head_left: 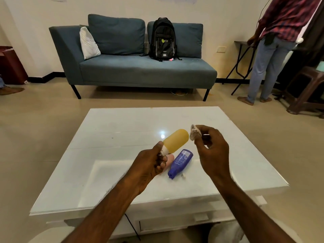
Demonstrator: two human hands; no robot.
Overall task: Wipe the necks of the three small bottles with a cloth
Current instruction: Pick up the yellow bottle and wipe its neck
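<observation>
My left hand (152,163) grips a yellow bottle (176,140) by its white neck end, with the body tilted up and to the right above the table. My right hand (211,149) pinches a small crumpled cloth (194,132) between thumb and fingers, just right of the yellow bottle's base and apart from it. A blue bottle (180,161) lies on its side on the white table (108,137), cap toward me. A pink bottle (169,159) lies beside it, mostly hidden behind my left hand.
A small white scrap (184,175) lies next to the blue bottle's cap. Beyond the table stands a blue sofa (133,67) with a black backpack (163,41). A person (273,50) stands at the far right near a brown stool (305,92).
</observation>
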